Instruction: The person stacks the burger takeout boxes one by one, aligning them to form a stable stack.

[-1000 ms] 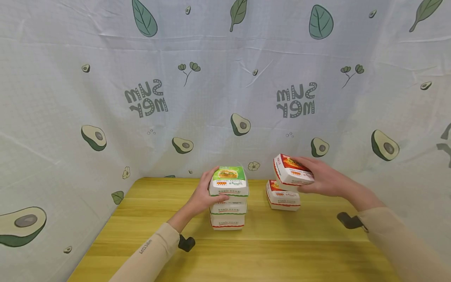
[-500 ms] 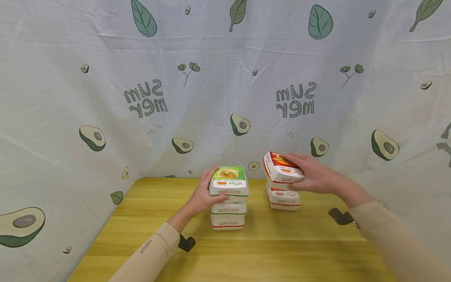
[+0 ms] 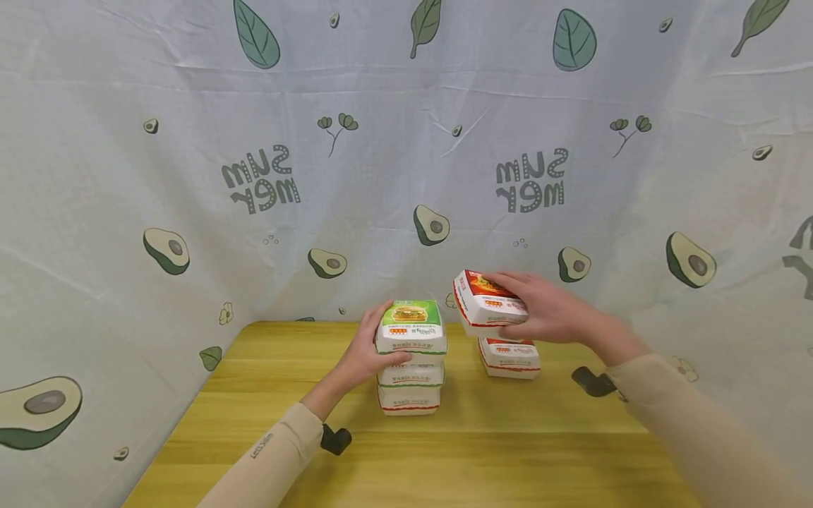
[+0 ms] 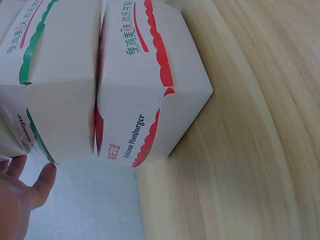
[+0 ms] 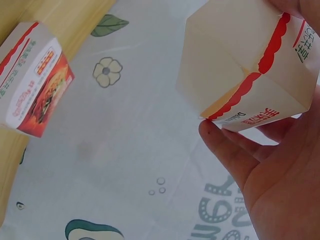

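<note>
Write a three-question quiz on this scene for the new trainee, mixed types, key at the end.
1. Multiple choice: what does the right hand hold?
A) Nothing
B) A red-topped box
C) A green-topped box

2. True or false: the left hand grips the bottom box of the stack.

3. Short answer: how many boxes make up that stack, and what are their trim colours from bottom to top?

Key:
1. B
2. False; it grips the top box.
3. Three: red, green, green.
</note>
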`<action>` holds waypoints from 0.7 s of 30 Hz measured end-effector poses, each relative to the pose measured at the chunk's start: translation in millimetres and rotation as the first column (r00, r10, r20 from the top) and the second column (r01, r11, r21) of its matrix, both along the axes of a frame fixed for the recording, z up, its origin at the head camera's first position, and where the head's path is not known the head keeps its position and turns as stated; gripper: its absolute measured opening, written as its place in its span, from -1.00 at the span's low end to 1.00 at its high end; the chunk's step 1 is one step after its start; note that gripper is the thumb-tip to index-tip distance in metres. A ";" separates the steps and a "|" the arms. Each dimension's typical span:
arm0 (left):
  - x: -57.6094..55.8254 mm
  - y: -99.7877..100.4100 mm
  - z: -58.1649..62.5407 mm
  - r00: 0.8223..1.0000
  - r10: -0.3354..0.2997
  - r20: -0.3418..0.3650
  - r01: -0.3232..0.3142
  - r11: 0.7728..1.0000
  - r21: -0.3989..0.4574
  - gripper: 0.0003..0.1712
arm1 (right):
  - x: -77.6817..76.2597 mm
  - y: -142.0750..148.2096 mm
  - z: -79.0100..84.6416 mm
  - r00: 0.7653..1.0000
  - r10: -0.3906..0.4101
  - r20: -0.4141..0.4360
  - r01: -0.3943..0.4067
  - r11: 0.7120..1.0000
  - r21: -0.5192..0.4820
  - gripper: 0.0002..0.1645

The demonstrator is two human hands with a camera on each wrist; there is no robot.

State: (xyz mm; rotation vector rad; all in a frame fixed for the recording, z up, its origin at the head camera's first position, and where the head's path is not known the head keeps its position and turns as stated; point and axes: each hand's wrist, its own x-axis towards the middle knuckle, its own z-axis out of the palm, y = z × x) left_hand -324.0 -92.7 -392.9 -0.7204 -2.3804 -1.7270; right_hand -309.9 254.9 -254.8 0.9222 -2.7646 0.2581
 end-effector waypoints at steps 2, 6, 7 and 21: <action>0.9 -0.4 -0.2 1.000 0.001 -0.003 -0.001 1.000 0.007 0.20 | -0.6 -3.8 0.5 1.000 0.001 0.009 -0.001 1.000 0.002 0.15; 2.4 -0.6 -0.2 1.000 -0.001 -0.010 0.001 1.000 0.002 0.19 | -1.5 -10.4 1.8 1.000 0.004 0.028 -0.004 1.000 0.001 0.16; 2.5 -0.6 -0.2 1.000 -0.003 -0.013 0.003 1.000 0.000 0.19 | -1.5 -12.1 2.3 1.000 0.006 0.029 -0.006 1.000 0.003 0.16; 2.8 0.4 0.5 1.000 0.006 -0.010 -0.006 1.000 -0.006 0.18 | -1.1 -41.3 12.8 0.998 0.035 0.060 -0.035 0.999 0.004 0.14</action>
